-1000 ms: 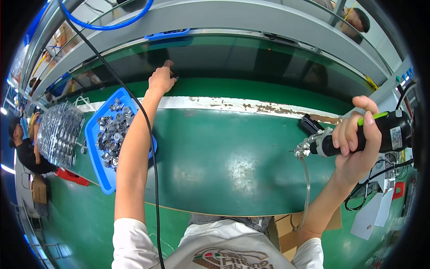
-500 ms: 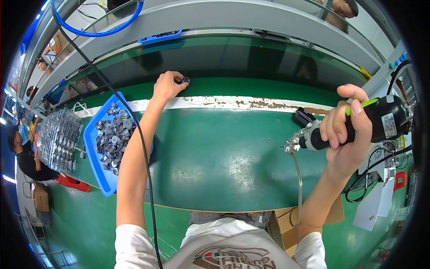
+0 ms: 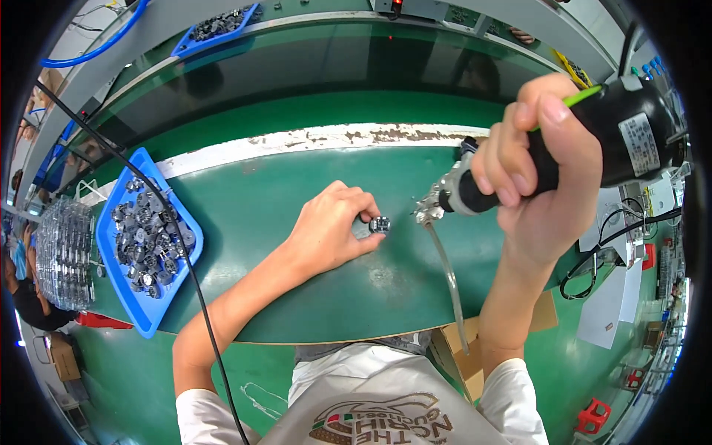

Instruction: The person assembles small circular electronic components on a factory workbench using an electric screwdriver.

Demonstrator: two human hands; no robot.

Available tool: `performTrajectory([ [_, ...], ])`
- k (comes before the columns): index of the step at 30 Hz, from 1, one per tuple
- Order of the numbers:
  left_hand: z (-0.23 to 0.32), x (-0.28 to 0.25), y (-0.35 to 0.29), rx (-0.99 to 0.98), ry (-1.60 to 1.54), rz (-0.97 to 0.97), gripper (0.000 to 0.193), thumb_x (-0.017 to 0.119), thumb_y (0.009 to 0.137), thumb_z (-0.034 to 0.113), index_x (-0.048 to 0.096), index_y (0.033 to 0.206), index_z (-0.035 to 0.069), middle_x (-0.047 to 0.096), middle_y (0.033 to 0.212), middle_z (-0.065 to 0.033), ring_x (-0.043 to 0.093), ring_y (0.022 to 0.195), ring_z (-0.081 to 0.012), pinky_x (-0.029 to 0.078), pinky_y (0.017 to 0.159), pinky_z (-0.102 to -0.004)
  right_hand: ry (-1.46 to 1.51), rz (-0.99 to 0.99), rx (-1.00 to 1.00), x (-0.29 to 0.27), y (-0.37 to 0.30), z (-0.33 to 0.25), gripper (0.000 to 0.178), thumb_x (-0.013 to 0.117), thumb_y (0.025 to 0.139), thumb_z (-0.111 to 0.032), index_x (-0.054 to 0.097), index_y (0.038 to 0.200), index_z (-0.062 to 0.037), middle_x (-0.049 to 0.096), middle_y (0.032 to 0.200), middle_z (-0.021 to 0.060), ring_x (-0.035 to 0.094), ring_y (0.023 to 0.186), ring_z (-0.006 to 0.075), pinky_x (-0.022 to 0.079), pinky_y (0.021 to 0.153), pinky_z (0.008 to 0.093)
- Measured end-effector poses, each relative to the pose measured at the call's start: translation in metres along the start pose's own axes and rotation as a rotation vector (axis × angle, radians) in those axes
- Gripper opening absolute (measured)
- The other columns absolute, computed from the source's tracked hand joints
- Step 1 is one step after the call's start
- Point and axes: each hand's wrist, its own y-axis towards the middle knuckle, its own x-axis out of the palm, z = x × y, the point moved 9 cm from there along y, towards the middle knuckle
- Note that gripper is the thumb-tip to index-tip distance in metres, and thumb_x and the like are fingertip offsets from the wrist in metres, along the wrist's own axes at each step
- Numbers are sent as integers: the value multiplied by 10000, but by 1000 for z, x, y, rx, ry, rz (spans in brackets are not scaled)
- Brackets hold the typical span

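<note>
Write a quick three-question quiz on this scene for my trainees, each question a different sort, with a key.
1. True or false: the black cylindrical handheld tool with a green lever lies on the green tabletop.
2. The left grip holds: A) a blue tube; B) a small round dark-and-silver part; C) a clear plastic tray.
3. Fill in: The angular blue tray sits to the ____ of the left grip.

Key: 1. False, the right grip holds it; 2. B; 3. left.

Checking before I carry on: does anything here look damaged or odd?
Yes: the white strip along the green tabletop's far side looks worn, with brown patches breaking its surface. The small part in the left hand is too small to judge.
</note>
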Motion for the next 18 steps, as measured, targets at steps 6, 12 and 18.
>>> performTrajectory([
  [6,-3,1,-4,17,-12,6,286,905,684,182,704,859,78,697,938,-49,612,862,-269,526,796,-374,-139,-58,101,28,-4,3,275,435,1025,-283,472,881,-51,371,506,-18,296,374,78,345,432,270],
  [12,8,4,-15,302,-32,117,248,888,720,179,725,874,72,722,1055,-33,632,894,-257,546,772,-368,-253,19,148,28,-9,3,271,415,1031,-285,465,889,-60,373,517,-26,302,390,76,343,445,265],
  [18,13,10,-19,353,27,110,167,854,757,146,806,911,102,738,1079,13,636,886,-222,553,764,-351,-115,-187,82,38,-5,10,270,395,1035,-290,459,896,-68,369,528,-37,304,403,77,343,457,263],
])
